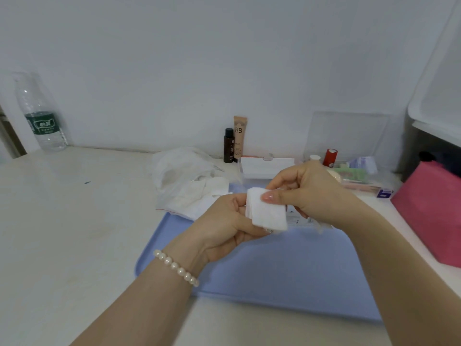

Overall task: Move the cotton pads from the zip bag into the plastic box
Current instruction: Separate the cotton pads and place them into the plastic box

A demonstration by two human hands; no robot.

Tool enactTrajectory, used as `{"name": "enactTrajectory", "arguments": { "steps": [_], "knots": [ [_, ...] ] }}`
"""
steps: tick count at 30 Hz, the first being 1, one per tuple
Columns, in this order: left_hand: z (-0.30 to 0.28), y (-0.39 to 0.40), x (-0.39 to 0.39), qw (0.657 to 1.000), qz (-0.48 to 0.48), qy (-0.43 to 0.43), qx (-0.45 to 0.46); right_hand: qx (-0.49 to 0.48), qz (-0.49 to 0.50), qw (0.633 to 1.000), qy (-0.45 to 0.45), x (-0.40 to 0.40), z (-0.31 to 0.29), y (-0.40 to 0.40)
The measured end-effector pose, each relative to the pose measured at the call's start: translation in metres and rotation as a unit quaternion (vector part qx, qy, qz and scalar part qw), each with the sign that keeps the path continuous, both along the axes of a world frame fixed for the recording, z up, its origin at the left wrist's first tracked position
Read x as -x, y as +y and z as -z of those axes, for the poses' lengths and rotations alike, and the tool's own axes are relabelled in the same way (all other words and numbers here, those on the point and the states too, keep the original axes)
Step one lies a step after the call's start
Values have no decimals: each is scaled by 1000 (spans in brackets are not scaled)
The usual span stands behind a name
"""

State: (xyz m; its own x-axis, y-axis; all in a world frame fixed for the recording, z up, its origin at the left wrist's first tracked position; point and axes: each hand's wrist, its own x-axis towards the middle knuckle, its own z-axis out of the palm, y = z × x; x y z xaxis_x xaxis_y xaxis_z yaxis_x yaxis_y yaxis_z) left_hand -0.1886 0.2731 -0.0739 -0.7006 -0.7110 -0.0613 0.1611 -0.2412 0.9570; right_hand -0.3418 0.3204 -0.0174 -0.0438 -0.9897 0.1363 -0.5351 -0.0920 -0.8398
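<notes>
Both my left hand (224, 221) and right hand (306, 191) pinch the cotton pads (267, 211). I should keep the stack squared, then carry it level to the plastic box (264, 168).

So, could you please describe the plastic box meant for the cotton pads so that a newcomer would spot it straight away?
Start at the blue tray in the middle of the white table. Just past its far edge, behind the two hands, stands the plastic box. It is small, clear and white, right of the crumpled zip bag and in front of the dark bottle and BB tube.
</notes>
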Motion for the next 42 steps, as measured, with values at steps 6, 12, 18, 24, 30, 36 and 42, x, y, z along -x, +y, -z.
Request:
{"name": "enactTrajectory", "arguments": {
  "steps": [6, 12, 18, 24, 30, 36, 42],
  "knots": [
    [-10, 0, -8, 990, 100, 70, -64, 16, -8, 1000, 12, 2, 0, -1],
    [-10, 7, 0, 999, 15, 28, -41, 18, -13, 999, 25, -4, 2, -1],
    [-14, 5, -4, 996, -34, 79, -33, 3, 96, 938, -333, 8, 0, -12],
    [-9, 8, -5, 995, 13, 35, 94, -29, 155, 871, -465, 9, 10, -21],
    [-5, 4, -2, 993, -50, 29, 103, -19, 26, 843, -537, 1, 10, -20],
    [-12, 2, -5, 989, -87, 101, 59, -69, 23, 887, -456, 6, 13, -20],
    [-15, 5, -5, 990, -70, 119, 26, -33, 66, 861, -503, 7, 16, -23]
  ]
}}
